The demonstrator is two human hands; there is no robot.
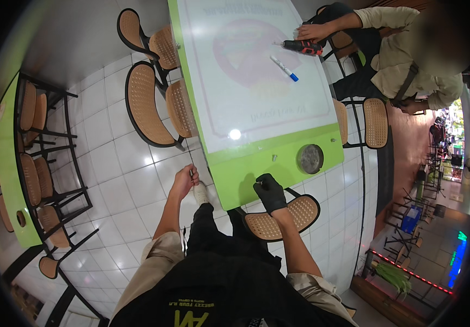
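Observation:
My right hand (269,192), in a black glove, is over the near end of the green table (235,177). Its fingers are pinched on something small and shiny that I cannot make out. Bare and curled closed, my left hand (185,180) hangs above the floor just left of the table; what its fingers hold, if anything, is hidden. A small metal fitting (274,157) stands on the green surface beyond my right hand, and another small fitting (333,140) sits by the right edge. Between them and nearer me is a round grey dish or recess (310,158).
A white printed panel (224,125) covers the far tabletop, bearing a blue-capped marker (284,68) and a red-black drill (302,47). Another person's hand (314,32) rests beside the drill. Woven-seat chairs (145,101) flank the table; one seat (300,218) is under my right forearm.

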